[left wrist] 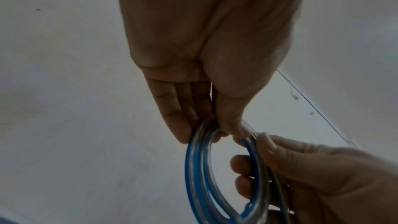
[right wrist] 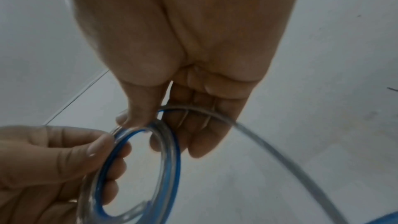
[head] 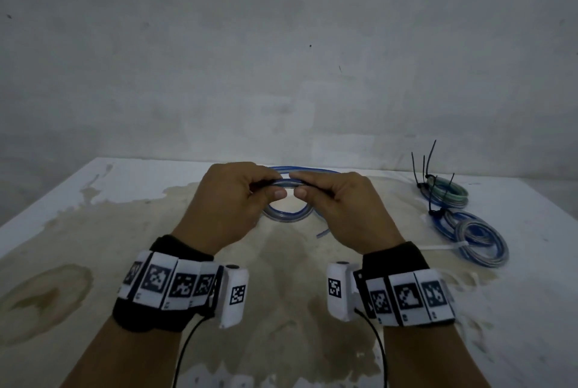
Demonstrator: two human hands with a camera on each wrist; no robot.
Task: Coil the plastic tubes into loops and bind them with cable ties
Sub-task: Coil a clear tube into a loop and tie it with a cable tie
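1. Above a stained white table point(head: 93, 200), my left hand point(head: 228, 200) and right hand point(head: 341, 206) both pinch the top of a coiled clear-and-blue tube point(head: 286, 184), thumbs beneath, fingers curled over.
2. The coil hangs between my hands, clear of the table in the wrist views; a loose tail point(right wrist: 280, 156) trails off past my right fingers.
3. Three bound coils point(head: 463, 222) lie to the right, cable ties point(head: 425, 165) sticking up.

Clear, blue-striped tube coil point(head: 286, 197) held upright above the table, one end trailing.
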